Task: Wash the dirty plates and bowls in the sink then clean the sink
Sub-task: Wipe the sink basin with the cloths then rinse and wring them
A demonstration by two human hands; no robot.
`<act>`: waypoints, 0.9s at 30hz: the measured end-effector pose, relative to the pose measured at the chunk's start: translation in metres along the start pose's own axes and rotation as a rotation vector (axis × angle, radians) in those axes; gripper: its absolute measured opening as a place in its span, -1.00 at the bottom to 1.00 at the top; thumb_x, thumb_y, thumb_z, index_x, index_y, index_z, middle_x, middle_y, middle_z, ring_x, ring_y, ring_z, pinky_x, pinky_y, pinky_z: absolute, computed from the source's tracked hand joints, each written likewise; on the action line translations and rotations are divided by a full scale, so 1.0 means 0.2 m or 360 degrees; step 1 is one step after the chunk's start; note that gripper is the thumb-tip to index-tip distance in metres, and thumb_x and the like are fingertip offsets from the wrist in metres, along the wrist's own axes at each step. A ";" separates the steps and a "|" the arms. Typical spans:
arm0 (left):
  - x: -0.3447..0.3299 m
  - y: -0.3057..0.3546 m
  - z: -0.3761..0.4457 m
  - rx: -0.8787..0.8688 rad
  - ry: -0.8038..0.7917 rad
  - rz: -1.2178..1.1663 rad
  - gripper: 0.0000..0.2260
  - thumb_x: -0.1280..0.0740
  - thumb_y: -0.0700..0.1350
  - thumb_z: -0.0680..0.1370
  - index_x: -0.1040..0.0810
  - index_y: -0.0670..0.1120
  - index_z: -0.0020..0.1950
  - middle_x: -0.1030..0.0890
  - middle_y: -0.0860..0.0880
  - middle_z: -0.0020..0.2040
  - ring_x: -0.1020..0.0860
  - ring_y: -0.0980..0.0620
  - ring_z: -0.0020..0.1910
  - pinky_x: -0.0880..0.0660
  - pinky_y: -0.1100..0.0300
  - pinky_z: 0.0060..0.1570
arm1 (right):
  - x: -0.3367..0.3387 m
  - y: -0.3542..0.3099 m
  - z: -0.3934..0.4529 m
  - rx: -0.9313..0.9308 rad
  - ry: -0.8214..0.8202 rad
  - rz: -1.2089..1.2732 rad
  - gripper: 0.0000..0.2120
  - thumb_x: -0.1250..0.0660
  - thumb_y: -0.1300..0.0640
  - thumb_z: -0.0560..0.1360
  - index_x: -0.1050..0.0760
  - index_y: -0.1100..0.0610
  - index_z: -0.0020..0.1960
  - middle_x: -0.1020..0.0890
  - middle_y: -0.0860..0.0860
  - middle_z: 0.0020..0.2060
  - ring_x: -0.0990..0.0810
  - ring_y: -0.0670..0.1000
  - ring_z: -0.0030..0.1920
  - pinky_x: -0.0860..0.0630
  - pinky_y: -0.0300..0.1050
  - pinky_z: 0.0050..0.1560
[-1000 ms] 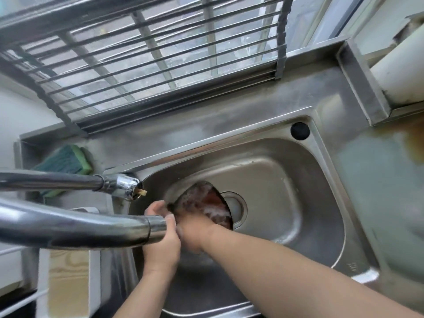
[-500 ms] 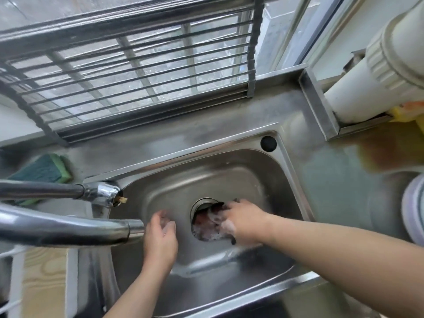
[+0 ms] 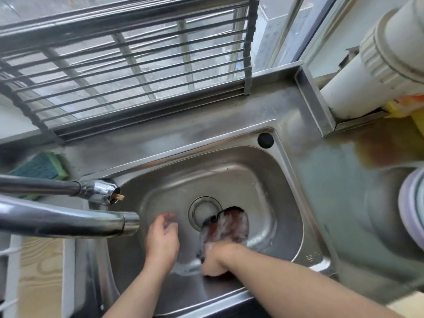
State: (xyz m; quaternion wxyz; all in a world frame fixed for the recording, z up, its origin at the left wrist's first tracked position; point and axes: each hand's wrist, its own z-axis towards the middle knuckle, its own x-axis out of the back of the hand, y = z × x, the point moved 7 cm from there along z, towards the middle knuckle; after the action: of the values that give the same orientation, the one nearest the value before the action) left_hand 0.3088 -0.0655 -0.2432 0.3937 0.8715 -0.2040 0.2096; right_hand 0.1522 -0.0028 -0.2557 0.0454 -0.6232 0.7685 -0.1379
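The stainless tabletop (image 3: 325,184) is filling most of the view, its right part carrying a brown stain, and the sink (image 3: 229,175) is sitting sunk into it with its near rim running out of the bottom edge. A small stamped mark is showing on the sink's right rim, too small and blurred to be read. A wire rack (image 3: 128,65) is standing along the window behind the sink, its left end curving out of the picture. A white pipe (image 3: 376,70) is crossing the upper right corner, cut off by the edge, and hiding something yellow and orange behind its foot. Two metal faucet spouts (image 3: 68,221) are reaching in from the left, their bases lying outside the view. A pale stack, perhaps plates (image 3: 413,207), is being cut off at the right edge. The right hand (image 3: 215,262) is gripping a dark, soapy scrubbing pad (image 3: 227,228) against the sink floor, just beside the drain (image 3: 204,212), part of which the pad is covering. The left hand (image 3: 163,237) is hovering loosely spread and holding nothing over the sink floor, its fingertips blurred. A green sponge (image 3: 41,167) is lying at the far left, partly hidden by a spout.
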 end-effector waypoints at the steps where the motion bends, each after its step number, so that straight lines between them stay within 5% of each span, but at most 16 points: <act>1: 0.00 -0.03 0.01 0.0018 -0.0016 -0.0020 -0.71 -0.32 -0.26 0.61 -0.58 0.17 0.04 -0.65 0.00 0.15 -0.63 -0.07 0.16 -0.50 0.05 0.21 | -0.02 -0.10 0.02 0.0095 -0.0033 0.0068 -0.49 -0.28 -0.02 0.60 -0.47 0.24 0.46 -0.56 0.21 0.39 -0.57 0.25 0.33 -0.49 -0.01 0.34; 5: -0.02 -0.01 0.01 0.0201 -0.0223 -0.0295 -0.75 -0.28 -0.30 0.65 -0.65 0.03 0.08 -0.71 -0.02 0.07 -0.61 -0.13 0.17 -0.43 0.13 0.02 | -0.09 -0.39 0.08 0.0477 -0.0002 0.0266 -0.44 -0.26 -0.26 0.43 -0.63 0.17 0.15 -0.71 0.17 0.06 -0.66 0.18 -0.01 -0.60 0.00 0.15; 7: -0.04 0.05 -0.05 0.0389 -0.0505 -0.0588 -0.76 -0.21 -0.13 0.71 -0.68 -0.10 0.16 -0.74 -0.15 0.04 -0.61 -0.13 0.09 -0.46 0.12 -0.10 | -0.07 -0.40 0.07 0.0520 0.0039 0.0471 -0.59 -0.44 -0.14 0.39 -0.67 0.13 0.09 -0.74 0.10 -0.08 -0.69 0.17 -0.12 -0.66 -0.01 0.02; 10: -0.07 0.16 -0.14 0.0538 -0.1020 -0.0744 -0.39 -0.07 0.27 0.67 -0.65 -0.17 0.30 -0.71 -0.29 0.11 -0.68 -0.19 0.00 -0.59 0.09 -0.11 | 0.11 -0.30 -0.09 0.0684 0.0257 0.0782 -0.72 -0.32 0.16 0.46 -0.69 0.14 0.11 -0.72 0.14 0.00 -0.67 0.10 -0.07 -0.63 -0.06 -0.07; 13: -0.11 0.28 -0.21 0.0493 -0.1367 -0.0889 -0.24 -0.05 0.46 0.55 -0.69 -0.11 0.26 -0.66 -0.39 0.00 -0.67 -0.21 -0.18 -0.59 0.13 -0.28 | 0.39 -0.15 -0.36 0.0882 0.0660 0.0785 -0.75 -0.26 0.19 0.58 -0.68 -0.02 0.09 -0.72 -0.15 -0.03 -0.65 -0.11 -0.02 -0.60 -0.10 0.13; 16: -0.18 0.36 -0.24 0.0178 -0.1569 -0.0809 -0.28 -0.08 0.47 0.48 -0.68 -0.03 0.27 -0.58 -0.53 0.14 -0.63 -0.39 0.11 -0.58 -0.27 0.18 | 0.60 -0.04 -0.51 0.0852 0.1013 0.0853 -0.76 -0.21 0.00 0.50 -0.67 -0.08 -0.02 -0.73 -0.13 -0.16 -0.67 -0.08 -0.10 -0.63 -0.01 0.03; 18: -0.21 0.39 -0.24 -0.0002 -0.1570 -0.0591 -0.40 -0.36 0.35 0.50 -0.65 -0.17 0.18 -0.66 -0.39 0.05 -0.65 -0.31 0.08 -0.52 -0.37 0.26 | 0.71 -0.01 -0.58 0.0935 0.1138 0.1156 -0.70 -0.19 0.15 0.40 -0.69 -0.02 -0.09 -0.75 -0.02 -0.16 -0.71 0.06 -0.11 -0.67 0.08 -0.01; 20: -0.24 0.37 -0.24 -0.0087 -0.1445 -0.0315 -0.56 -0.56 0.15 0.44 -0.62 -0.17 0.08 -0.68 -0.17 -0.09 -0.62 -0.14 -0.09 -0.59 -0.11 -0.05 | 0.81 0.03 -0.64 0.1044 0.1177 0.1522 -0.69 -0.17 0.30 0.47 -0.69 0.13 -0.11 -0.75 0.13 -0.15 -0.70 0.11 -0.14 -0.68 0.02 -0.03; 24: -0.27 0.31 -0.22 -0.0127 -0.1028 -0.0091 -0.76 -0.45 0.05 0.47 -0.66 -0.03 0.07 -0.62 0.07 -0.18 -0.51 0.08 -0.19 -0.47 0.10 -0.10 | 0.93 0.17 -0.63 0.1106 0.1169 0.2437 -0.70 -0.10 0.42 0.52 -0.59 0.28 -0.17 -0.59 0.20 -0.36 -0.62 0.20 -0.30 -0.65 0.13 -0.05; 27: -0.24 0.39 -0.25 -0.0626 -0.0710 0.0357 -0.79 -0.39 -0.03 0.48 -0.47 -0.13 -0.21 -0.45 0.07 -0.33 -0.38 0.12 -0.32 -0.30 0.10 -0.28 | 0.93 0.26 -0.51 0.0938 0.1247 0.2392 -0.74 -0.10 0.32 0.32 -0.55 0.33 -0.17 -0.42 0.12 -0.61 -0.42 0.00 -0.60 -0.43 -0.18 -0.38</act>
State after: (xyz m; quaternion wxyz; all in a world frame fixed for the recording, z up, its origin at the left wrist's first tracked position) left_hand 0.2185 -0.0665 -0.1911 0.4745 0.7752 -0.4168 0.0121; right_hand 0.0371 -0.1572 -0.1542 0.0162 0.1731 0.8674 -0.4663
